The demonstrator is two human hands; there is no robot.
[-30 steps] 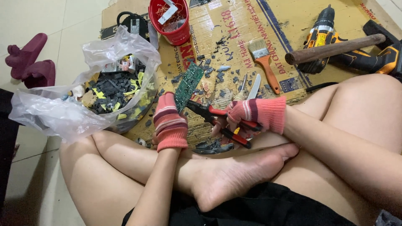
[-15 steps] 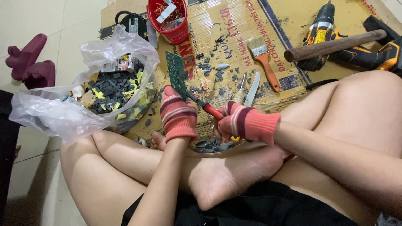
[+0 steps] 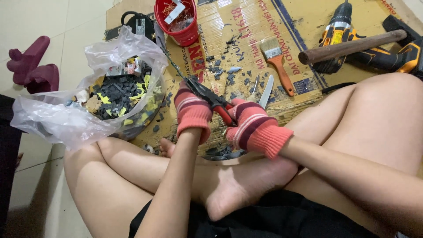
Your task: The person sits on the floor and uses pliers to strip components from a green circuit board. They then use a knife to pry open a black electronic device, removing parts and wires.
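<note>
- Left hand (image 3: pixel 192 112): in a red-and-pink striped knit glove, held above the crossed legs; the fingers are curled shut around the front part of the pliers, near the pivot.
- Right hand (image 3: pixel 252 125): in a matching striped glove, just beside the left hand; closed around the red handles of the pliers.
- Pliers (image 3: pixel 210 98): black metal with red grips, held between both hands and pointing up and to the left; the nose grips the lower edge of the circuit board.
- Circuit board (image 3: pixel 169 59): seen nearly edge-on as a thin dark strip, raised off the floor, slanting from the pliers' nose up towards the red bucket, over the edge of the bag.
- Clear plastic bag (image 3: pixel 66 121): open, on the floor beside the left knee, filled with black and yellow broken pieces.
- Red bucket (image 3: pixel 183 31): stands at the top of the cardboard sheet, holding small scraps.
- Cardboard sheet (image 3: pixel 246 39): flattened on the floor, strewn with dark fragments.
- Paintbrush (image 3: pixel 276 61): orange handle, lies on the cardboard right of the fragments.
- Knife blade (image 3: pixel 266 90): lies just beyond the right hand.
- Hammer (image 3: pixel 352 44): wooden handle, resting across a yellow-and-black cordless drill (image 3: pixel 337 31) at upper right.
</note>
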